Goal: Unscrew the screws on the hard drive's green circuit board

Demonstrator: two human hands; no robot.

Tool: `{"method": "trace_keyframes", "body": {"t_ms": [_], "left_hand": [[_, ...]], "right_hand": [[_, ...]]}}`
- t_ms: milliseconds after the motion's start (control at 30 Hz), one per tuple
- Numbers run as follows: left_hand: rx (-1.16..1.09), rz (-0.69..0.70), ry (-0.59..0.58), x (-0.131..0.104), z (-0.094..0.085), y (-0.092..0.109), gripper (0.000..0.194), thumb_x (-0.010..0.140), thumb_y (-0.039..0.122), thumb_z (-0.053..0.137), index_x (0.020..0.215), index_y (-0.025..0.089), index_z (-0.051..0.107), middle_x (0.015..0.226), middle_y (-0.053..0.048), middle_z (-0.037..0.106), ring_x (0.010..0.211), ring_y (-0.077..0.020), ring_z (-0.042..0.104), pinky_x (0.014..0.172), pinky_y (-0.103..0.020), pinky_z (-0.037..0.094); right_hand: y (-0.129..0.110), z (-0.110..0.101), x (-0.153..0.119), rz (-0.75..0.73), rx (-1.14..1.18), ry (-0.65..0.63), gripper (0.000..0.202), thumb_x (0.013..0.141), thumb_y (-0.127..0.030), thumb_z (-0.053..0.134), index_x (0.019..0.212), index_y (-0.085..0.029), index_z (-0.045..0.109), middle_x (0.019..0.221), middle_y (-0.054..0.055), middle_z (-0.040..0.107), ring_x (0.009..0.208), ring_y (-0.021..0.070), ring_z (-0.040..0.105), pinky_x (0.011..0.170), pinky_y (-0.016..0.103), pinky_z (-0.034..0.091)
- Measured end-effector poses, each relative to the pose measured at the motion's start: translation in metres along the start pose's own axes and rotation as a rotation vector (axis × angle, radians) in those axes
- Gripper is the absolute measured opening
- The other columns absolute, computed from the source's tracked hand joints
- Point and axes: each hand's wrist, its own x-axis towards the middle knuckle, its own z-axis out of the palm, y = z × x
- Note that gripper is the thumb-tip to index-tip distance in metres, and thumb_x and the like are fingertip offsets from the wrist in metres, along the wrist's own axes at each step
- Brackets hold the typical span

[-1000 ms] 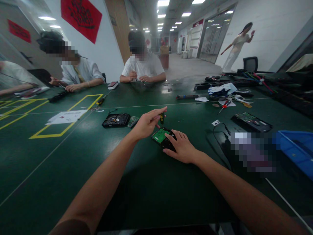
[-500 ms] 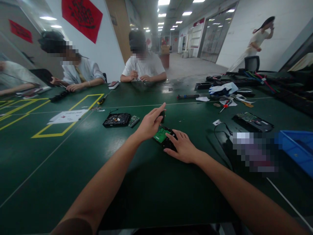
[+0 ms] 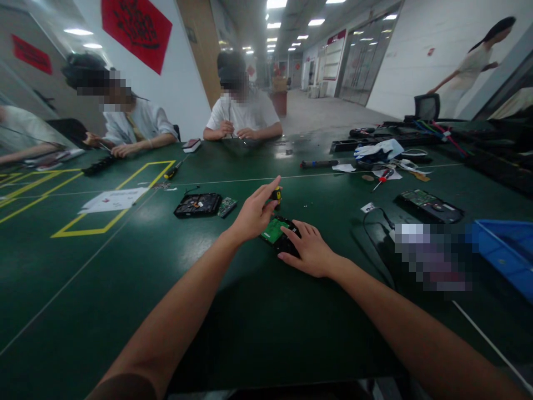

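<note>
In front of me on the green table lies a hard drive (image 3: 272,230), its green circuit board facing up. My right hand (image 3: 310,251) grips its right side, fingers over the top and thumb at the near edge. Above the drive's far left part is my left hand (image 3: 254,210), with long fingers stretched forward and the thumb bent in. Between them stands a yellow-and-black screwdriver (image 3: 277,194); only part of the handle shows, and its shaft is hidden.
Left of the drive lie an opened hard drive (image 3: 197,204) and a loose circuit board (image 3: 227,206). Another drive (image 3: 431,205), a blue bin (image 3: 503,250), a cable and a red screwdriver (image 3: 383,179) are on the right. Several people sit across the table.
The screwdriver handle now shows yellow where it looked black, so it has turned in my left hand. My right hand stays put. A person at the back right has walked further right.
</note>
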Motion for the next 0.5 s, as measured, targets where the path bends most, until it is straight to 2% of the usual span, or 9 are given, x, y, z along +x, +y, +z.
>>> {"method": "trace_keyframes", "body": {"t_ms": [133, 300, 500], "left_hand": [[0.098, 0.000, 0.069, 0.000, -0.001, -0.007, 0.058, 0.097, 0.013, 0.061, 0.152, 0.029, 0.047, 0.119, -0.007, 0.065, 0.098, -0.0182, 0.064, 0.086, -0.035, 0.060], [0.163, -0.003, 0.133, 0.000, -0.001, -0.008, 0.052, 0.095, 0.022, 0.069, 0.145, 0.027, 0.055, 0.111, -0.006, 0.062, 0.093, -0.0172, 0.064, 0.074, -0.028, 0.059], [0.094, 0.042, 0.098, 0.001, -0.004, 0.002, 0.045, 0.100, 0.017, 0.058, 0.145, 0.025, 0.056, 0.121, -0.008, 0.064, 0.104, -0.0175, 0.065, 0.078, -0.027, 0.060]], "right_hand": [[0.001, 0.001, 0.000, -0.007, 0.006, 0.005, 0.086, 0.097, -0.079, 0.038, 0.160, -0.021, 0.037, 0.160, 0.022, 0.034, 0.146, 0.0434, 0.033, 0.118, 0.060, 0.025], [0.001, 0.001, 0.000, -0.011, 0.008, 0.005, 0.086, 0.097, -0.079, 0.036, 0.160, -0.021, 0.037, 0.160, 0.022, 0.034, 0.146, 0.0426, 0.032, 0.119, 0.060, 0.024], [0.000, -0.001, 0.000, 0.001, 0.018, -0.010, 0.086, 0.097, -0.080, 0.036, 0.161, -0.022, 0.036, 0.162, 0.021, 0.033, 0.147, 0.0431, 0.031, 0.119, 0.061, 0.024]]}}
